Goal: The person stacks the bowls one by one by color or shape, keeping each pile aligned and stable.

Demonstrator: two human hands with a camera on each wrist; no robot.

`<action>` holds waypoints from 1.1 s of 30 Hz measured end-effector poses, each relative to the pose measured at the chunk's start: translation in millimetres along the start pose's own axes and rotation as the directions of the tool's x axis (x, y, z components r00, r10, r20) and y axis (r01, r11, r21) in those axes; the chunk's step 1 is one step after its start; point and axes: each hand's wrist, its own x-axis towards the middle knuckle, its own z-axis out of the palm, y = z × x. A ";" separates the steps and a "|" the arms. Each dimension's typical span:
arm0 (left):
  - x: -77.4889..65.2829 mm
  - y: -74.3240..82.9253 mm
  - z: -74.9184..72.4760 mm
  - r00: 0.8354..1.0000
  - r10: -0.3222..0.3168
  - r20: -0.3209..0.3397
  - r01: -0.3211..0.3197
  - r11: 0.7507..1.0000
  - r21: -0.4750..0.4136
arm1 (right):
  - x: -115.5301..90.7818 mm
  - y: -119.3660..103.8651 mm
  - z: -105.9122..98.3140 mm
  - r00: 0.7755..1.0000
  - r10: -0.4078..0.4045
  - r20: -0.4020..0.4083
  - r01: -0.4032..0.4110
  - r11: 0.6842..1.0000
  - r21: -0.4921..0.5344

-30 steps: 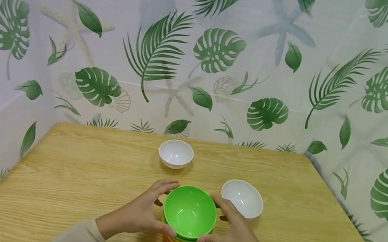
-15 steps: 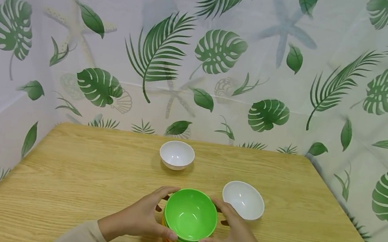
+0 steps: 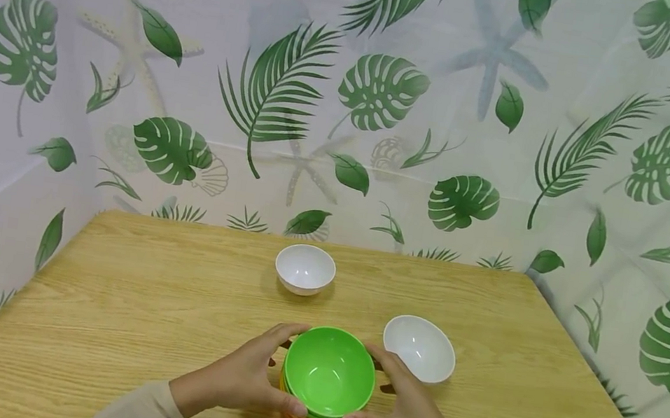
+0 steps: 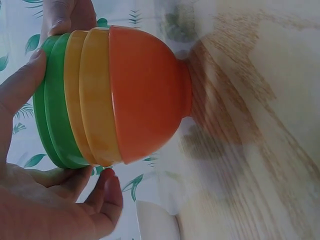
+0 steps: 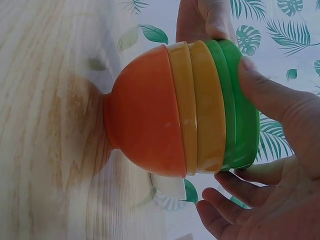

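A stack of nested bowls stands on the table between my two hands. Its top is a bright green bowl (image 3: 329,371), seen from above with nothing inside. From the side, a second green bowl (image 4: 60,120) sits under it, then two yellow bowls (image 5: 206,105), with an orange bowl (image 4: 142,95) at the bottom, foot down on the wood. My left hand (image 3: 246,374) holds the green rims from the left, thumb in front and fingers round the side. My right hand (image 3: 403,412) grips the same rims from the right in mirrored fashion.
A white bowl (image 3: 304,270) stands upright near the table's back edge. Another white bowl (image 3: 418,348), tilted, lies just beyond my right hand. The wooden table (image 3: 158,299) meets a leaf-patterned cloth (image 3: 375,193) behind and at both sides.
Over the last second the green bowl and both hands have come slightly lower in the head view. In the last half second hands and stack stay almost still.
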 end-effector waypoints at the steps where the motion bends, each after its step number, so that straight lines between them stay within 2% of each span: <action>1: -0.3 0.5 -0.2 1.000 -0.002 0.004 0.002 1.000 0.003 | -0.1 -0.1 0.0 1.000 0.000 0.000 0.000 1.000 0.001; 8: 1.2 7.1 -2.8 0.999 -0.019 0.036 0.018 1.000 0.011 | -0.6 -0.2 -0.7 1.000 -0.002 -0.007 0.002 1.000 0.011; 14: -1.5 8.3 -0.9 0.999 -0.043 0.031 0.044 0.997 -0.059 | -2.1 -1.4 0.3 1.000 0.000 -0.003 0.000 1.000 0.030; 20: -1.5 6.9 1.9 0.999 -0.039 0.016 0.040 0.995 -0.086 | -3.2 -2.1 -1.9 0.998 -0.062 -0.010 0.062 0.998 0.032; 28: -1.5 0.7 2.8 0.999 0.029 0.024 -0.027 0.995 -0.098 | -3.4 6.4 -4.5 0.988 -0.156 0.007 0.154 0.982 0.112; 30: -1.1 2.0 1.2 0.998 0.052 0.021 -0.050 0.995 -0.089 | -1.3 5.9 -6.6 0.986 -0.167 -0.016 0.168 0.977 0.134; 33: 1.2 4.9 -3.1 0.995 0.102 -0.013 -0.103 0.991 -0.085 | 2.0 6.0 -8.9 0.980 -0.175 -0.097 0.188 0.970 0.154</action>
